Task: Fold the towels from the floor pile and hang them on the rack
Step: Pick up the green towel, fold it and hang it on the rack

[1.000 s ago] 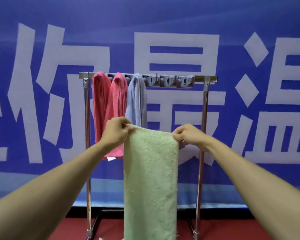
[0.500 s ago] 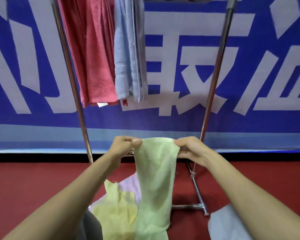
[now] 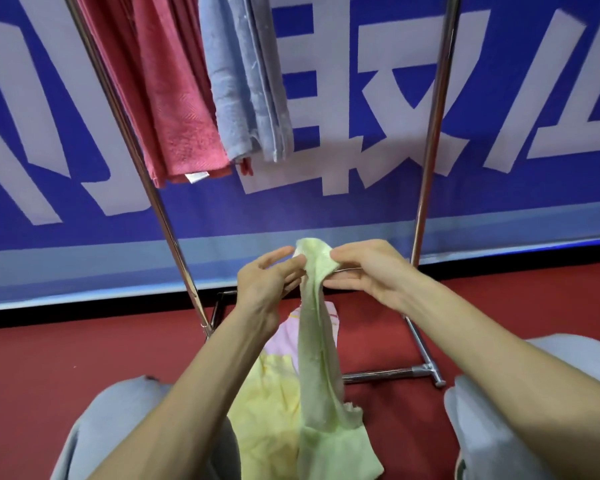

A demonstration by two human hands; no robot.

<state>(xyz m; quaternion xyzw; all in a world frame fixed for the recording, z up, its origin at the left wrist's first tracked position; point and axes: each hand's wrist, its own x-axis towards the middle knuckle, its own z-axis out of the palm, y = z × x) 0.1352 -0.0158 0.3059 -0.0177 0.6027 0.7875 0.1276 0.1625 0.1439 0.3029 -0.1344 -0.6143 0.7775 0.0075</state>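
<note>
A pale green towel (image 3: 321, 368) hangs from my hands, bunched narrow at the top, its lower end resting on the floor pile. My right hand (image 3: 368, 271) pinches its top corners together. My left hand (image 3: 267, 282) sits just left of that top edge with fingers spread, touching the cloth lightly. Under the green towel lie a yellow towel (image 3: 267, 403) and a pink towel (image 3: 288, 336) on the red floor. On the metal rack (image 3: 430, 133) hang red towels (image 3: 167, 98) and a light blue towel (image 3: 246, 81).
The rack's base bar (image 3: 392, 373) and foot lie on the red floor (image 3: 49, 358) to the right of the pile. A blue banner with white characters (image 3: 361, 209) stands behind the rack. My knees in grey trousers (image 3: 482, 427) frame the pile.
The view dropped from the rack top to the floor. My hands came together, gathering the green towel's top corners into the right hand, and the left hand's fingers opened.
</note>
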